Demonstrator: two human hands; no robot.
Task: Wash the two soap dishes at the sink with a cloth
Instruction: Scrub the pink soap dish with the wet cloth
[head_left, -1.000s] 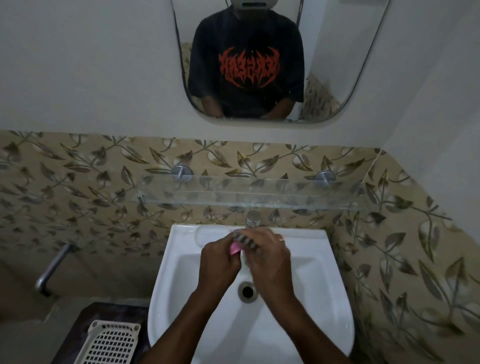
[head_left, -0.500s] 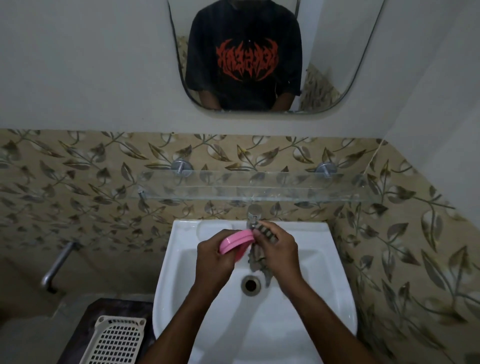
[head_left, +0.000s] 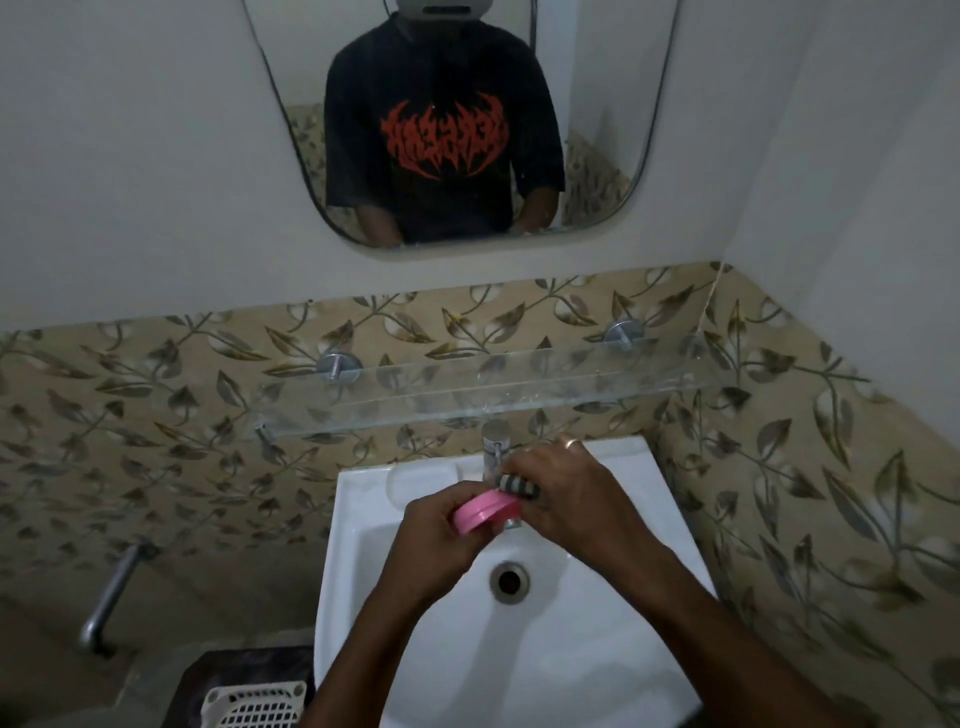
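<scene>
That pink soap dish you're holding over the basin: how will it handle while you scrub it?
The pink soap dish looks like thin rigid plastic, so probably light and stiff. If wet, as seems likely under the tap, it could slip; the left hand grips only its edge. The striped cloth in the right hand looks bunched and floppy.

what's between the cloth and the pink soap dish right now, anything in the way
Nothing visible. The left hand holds the pink soap dish over the sink, and the right hand presses the striped cloth against its rim.

pink soap dish (head_left: 485, 512) | striped grey cloth (head_left: 517, 486) | white sink (head_left: 358, 551)
</scene>
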